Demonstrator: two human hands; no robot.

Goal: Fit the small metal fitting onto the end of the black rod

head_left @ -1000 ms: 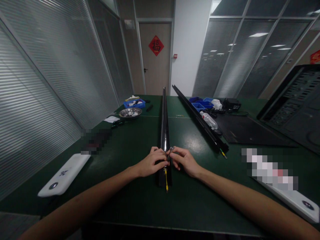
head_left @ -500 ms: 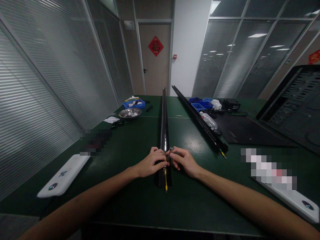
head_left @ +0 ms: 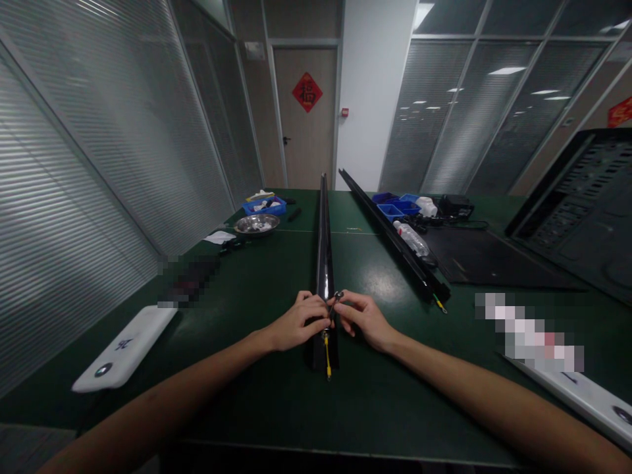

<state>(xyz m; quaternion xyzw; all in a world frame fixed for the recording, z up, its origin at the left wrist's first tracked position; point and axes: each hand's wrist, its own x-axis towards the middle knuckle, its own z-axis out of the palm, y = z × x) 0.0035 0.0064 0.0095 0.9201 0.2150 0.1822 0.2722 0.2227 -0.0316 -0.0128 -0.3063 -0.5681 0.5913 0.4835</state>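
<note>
1. The long black bar lies on the green table straight ahead of me, running from beneath my hands toward the far edge. A yellow wire sticks out along its near end.
2. A small metal tool stands slanted over the bar, its ringed end up; my fingers hide its lower end, so I cannot tell what it meets there.
3. My left hand rests across the bar, fingers bent and slightly spread over it, thumb on the near side. I cannot tell whether the fingertips squeeze anything.
4. My right hand comes in from the right, thumb and forefinger closed on the tool, the other fingers curled below.
5. To the right, a second black bar lies at a slant, a green-and-yellow wire at its near end. It stands between my right hand and the clear bottle, blue bins and black mat.
6. On the left sit a metal dish, a blue tray and some white paper.
7. White panels flank my arms: the left panel and the right panel, both well apart from the bar.
8. A big black frame leans at far right.
</note>
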